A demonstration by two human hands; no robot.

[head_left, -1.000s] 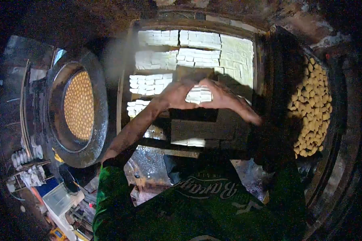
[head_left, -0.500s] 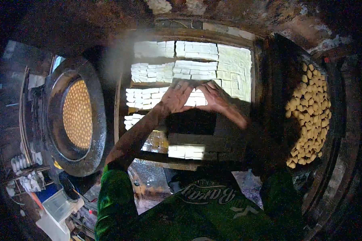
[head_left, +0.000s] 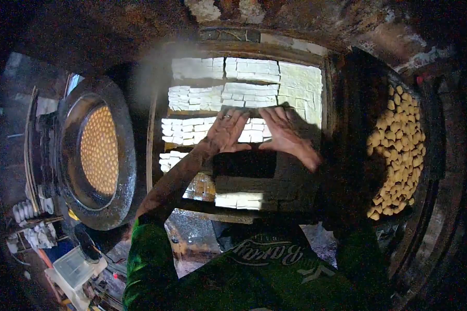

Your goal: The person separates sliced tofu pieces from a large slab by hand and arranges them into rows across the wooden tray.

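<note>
White cut blocks that look like tofu (head_left: 251, 93) lie in rows on a wooden-framed tray (head_left: 324, 96) in front of me. My left hand (head_left: 227, 132) rests flat at the left end of a short group of white pieces (head_left: 253, 130) in the third row, fingers stretched forward and thumb pointing inward. At that group's right end is my right hand (head_left: 285, 133), also flat with its fingers extended. The two thumbs point at each other with a small gap between them. Under my palms, the ends of the group are hidden.
To the left stands a wide round pan (head_left: 124, 171) with many small golden pieces (head_left: 99, 150) in it. Yellowish fried pieces (head_left: 399, 150) are heaped at the right. A clear plastic box (head_left: 78, 267) sits low at the left. Shadow covers the tray's near right part.
My hands have spread apart a little, opening a gap between the thumbs and showing more of the pieces between them. The view has shifted slightly.
</note>
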